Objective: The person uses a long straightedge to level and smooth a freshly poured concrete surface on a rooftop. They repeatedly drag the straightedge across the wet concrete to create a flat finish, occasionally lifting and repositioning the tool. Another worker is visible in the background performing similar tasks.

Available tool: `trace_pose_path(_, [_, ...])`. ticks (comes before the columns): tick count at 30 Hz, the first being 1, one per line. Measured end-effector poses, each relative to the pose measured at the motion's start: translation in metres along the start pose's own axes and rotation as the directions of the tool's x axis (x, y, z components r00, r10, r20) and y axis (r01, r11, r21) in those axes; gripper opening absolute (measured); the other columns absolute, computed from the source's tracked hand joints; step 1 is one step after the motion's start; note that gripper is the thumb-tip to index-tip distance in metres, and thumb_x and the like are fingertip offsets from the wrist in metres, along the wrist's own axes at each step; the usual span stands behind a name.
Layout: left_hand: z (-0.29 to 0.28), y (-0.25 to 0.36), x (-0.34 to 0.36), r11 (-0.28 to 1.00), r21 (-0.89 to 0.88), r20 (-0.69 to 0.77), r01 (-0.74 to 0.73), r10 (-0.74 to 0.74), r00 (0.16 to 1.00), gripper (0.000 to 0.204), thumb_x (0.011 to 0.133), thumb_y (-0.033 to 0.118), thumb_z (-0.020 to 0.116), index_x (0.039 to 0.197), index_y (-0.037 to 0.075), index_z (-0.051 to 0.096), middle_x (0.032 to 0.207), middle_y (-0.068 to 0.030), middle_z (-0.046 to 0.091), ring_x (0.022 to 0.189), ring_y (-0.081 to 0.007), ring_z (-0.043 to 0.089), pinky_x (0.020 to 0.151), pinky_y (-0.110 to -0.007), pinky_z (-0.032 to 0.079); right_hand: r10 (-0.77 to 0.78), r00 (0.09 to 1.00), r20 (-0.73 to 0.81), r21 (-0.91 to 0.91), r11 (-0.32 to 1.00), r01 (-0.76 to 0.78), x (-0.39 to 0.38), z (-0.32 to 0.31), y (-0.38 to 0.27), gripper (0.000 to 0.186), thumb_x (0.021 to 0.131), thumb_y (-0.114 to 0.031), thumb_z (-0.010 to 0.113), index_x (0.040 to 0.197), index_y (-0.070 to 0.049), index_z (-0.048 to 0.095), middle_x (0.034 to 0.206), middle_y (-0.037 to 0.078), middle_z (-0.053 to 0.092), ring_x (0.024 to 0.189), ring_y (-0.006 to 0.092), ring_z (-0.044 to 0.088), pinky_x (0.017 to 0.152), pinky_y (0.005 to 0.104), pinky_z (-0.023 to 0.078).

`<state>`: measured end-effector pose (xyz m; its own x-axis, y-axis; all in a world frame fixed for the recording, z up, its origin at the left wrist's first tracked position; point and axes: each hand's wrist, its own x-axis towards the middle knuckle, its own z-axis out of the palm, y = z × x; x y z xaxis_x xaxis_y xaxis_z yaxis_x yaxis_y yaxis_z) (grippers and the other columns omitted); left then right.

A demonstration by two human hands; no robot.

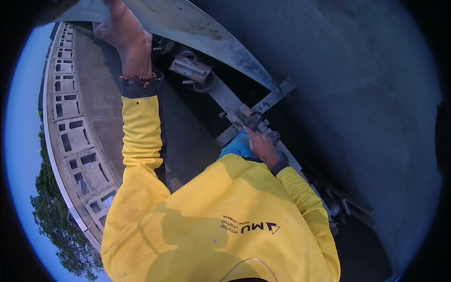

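Observation:
My left hand (123, 30) is raised at the top left, its wrist bent and a beaded bracelet around it. It overlaps the edge of a long pale grey surface (206, 30) that curves in from the top. Its fingers run into the dark upper rim, so their grip is hidden. Lower and to the right, my right hand (263, 146) rests by my blue-clad leg (237, 144). Its index finger is stretched out, and I see nothing held in it. My sandalled feet (254, 121) stand on narrow planks beyond that hand.
A bucket (205, 83) stands on the planks (225, 96), beside a mortar-stained board (190, 68). A broad grey wall (347, 94) rises on the right. Dark gaps flank the planks. Loose boards (350, 202) lie at lower right, and a pierced block wall (70, 113) runs along the left.

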<state>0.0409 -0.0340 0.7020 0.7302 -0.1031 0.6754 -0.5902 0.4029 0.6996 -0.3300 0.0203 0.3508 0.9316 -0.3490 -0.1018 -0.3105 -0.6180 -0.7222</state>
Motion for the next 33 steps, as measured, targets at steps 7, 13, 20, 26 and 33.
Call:
trace_pose_path(7, [-0.011,0.006,0.002,0.996,-0.007,-0.052,0.085,-0.086,0.995,0.098,0.073,0.052,0.093,0.133,-0.009,0.044,0.123,-0.0139,0.061,0.109,-0.0255,0.068,0.094,-0.042,0.062,-0.074,0.995,-0.064,0.081,0.994,0.079,-0.015,-0.029,0.001,0.051,0.091,-0.01,0.062,0.141,-0.016,0.059,0.088,0.014,0.067,0.074,0.0354,0.069,0.065,0.0482,0.056])
trace_pose_path(13, [0.001,0.007,-0.005,0.997,-0.006,-0.03,0.083,-0.083,0.996,0.099,0.075,0.054,0.091,0.134,-0.009,0.044,0.126,-0.0156,0.06,0.111,-0.0266,0.067,0.094,-0.042,0.061,0.017,0.986,-0.166,0.183,0.983,0.013,-0.029,-0.053,-0.004,0.051,0.092,-0.005,0.058,0.142,-0.014,0.061,0.101,0.015,0.071,0.088,0.0348,0.07,0.076,0.0451,0.057])
trace_pose_path(20, [0.0,0.019,-0.018,0.995,0.077,-0.026,0.066,-0.064,0.998,0.108,0.076,0.062,0.086,0.141,-0.011,0.041,0.133,-0.0196,0.056,0.123,-0.0302,0.062,0.104,-0.045,0.056,0.172,0.803,-0.571,0.3,0.954,0.009,-0.005,-0.092,-0.02,0.057,0.093,0.002,0.053,0.148,-0.013,0.057,0.095,0.017,0.065,0.082,0.0354,0.067,0.075,0.0448,0.054])
trace_pose_path(26, [0.012,0.033,-0.022,0.983,0.086,-0.106,0.162,-0.153,0.983,0.101,0.079,0.055,0.088,0.144,-0.006,0.04,0.139,-0.0185,0.055,0.127,-0.0279,0.058,0.107,-0.042,0.053,0.18,0.776,-0.604,0.283,0.959,-0.002,0.052,-0.086,-0.028,0.064,0.095,0.006,0.054,0.155,-0.017,0.049,0.091,0.011,0.053,0.077,0.0291,0.058,0.07,0.0383,0.05])
trace_pose_path(33, [0.022,0.046,-0.03,0.976,0.17,-0.114,0.138,-0.12,0.986,0.099,0.082,0.056,0.084,0.143,-0.009,0.041,0.138,-0.0226,0.054,0.126,-0.0322,0.06,0.107,-0.044,0.054,-0.039,0.69,-0.723,0.182,0.953,0.244,0.146,-0.076,-0.063,0.075,0.088,0.009,0.06,0.155,-0.023,0.049,0.096,0.011,0.056,0.084,0.0324,0.062,0.07,0.042,0.053])
